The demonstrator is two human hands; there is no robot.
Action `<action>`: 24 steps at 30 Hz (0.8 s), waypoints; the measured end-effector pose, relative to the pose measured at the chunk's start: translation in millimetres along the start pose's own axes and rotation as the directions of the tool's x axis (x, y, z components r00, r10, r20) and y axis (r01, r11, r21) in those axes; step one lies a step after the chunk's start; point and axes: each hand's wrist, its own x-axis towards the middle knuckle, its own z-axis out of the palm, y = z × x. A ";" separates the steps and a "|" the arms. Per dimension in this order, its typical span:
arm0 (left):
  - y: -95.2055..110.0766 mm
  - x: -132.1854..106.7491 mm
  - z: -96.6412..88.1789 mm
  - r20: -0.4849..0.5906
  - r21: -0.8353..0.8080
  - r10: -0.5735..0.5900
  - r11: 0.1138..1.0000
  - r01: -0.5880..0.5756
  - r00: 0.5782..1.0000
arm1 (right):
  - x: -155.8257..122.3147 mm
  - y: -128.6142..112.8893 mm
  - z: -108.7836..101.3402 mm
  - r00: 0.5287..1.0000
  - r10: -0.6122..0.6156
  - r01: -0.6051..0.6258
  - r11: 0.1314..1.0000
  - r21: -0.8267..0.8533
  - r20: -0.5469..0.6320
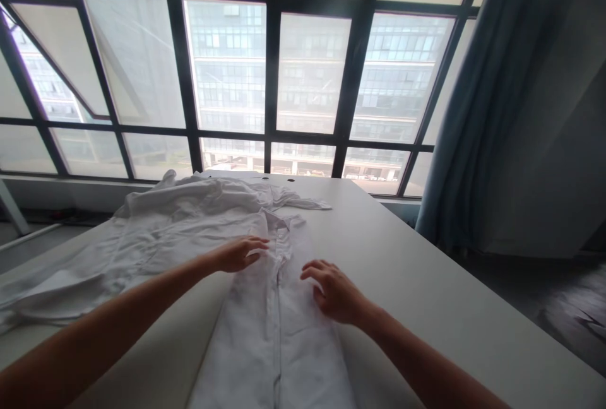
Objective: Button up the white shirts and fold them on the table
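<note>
A long white garment (255,339), like a coat, lies lengthwise on the table in front of me. Its collar end points away from me, and a seam or front opening runs down its middle. My left hand (240,254) is at the upper left side of this garment, fingers stretched toward the middle and holding nothing. On the other side, my right hand (337,291) is over the right edge with its fingers apart and slightly bent. Whether either hand presses on the cloth is hard to tell. To the left spreads another heap of crumpled white cloth (165,226).
The white table (407,270) reaches toward a large dark-framed window (272,81). Two small dark round spots (290,180) mark its far end. A blue-grey curtain (478,118) hangs at the right. A blurred pale bundle (577,308) lies beyond the table's right edge.
</note>
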 end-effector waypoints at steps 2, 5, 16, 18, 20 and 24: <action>2.7 -42.9 -8.0 0.008 0.000 -0.007 1.000 0.007 1.000 | -1.1 14.6 -10.2 0.997 0.060 -0.057 0.996 -0.067 0.044; 18.1 -88.6 -17.9 0.071 -0.009 -0.044 0.999 0.045 0.997 | -6.5 23.9 -22.7 0.988 0.083 -0.077 0.996 -0.048 0.132; 80.1 -111.1 -30.6 0.397 -0.275 0.269 0.947 -0.166 0.878 | -25.1 -17.2 -40.0 0.836 0.040 -0.068 0.997 0.032 0.548; 87.2 -109.1 -30.2 0.390 -0.296 0.295 0.937 -0.185 0.873 | -25.7 -28.1 -39.8 0.825 -0.058 0.008 0.996 0.092 0.561; 94.8 -107.4 -30.7 0.292 -0.358 0.325 0.910 -0.212 0.900 | -25.9 -37.2 -40.4 0.845 -0.160 0.070 0.979 0.191 0.510; 107.9 -107.7 -37.6 0.105 -0.561 0.318 0.801 -0.208 0.942 | -27.7 -42.5 -46.6 0.882 -0.316 0.104 0.856 0.507 0.351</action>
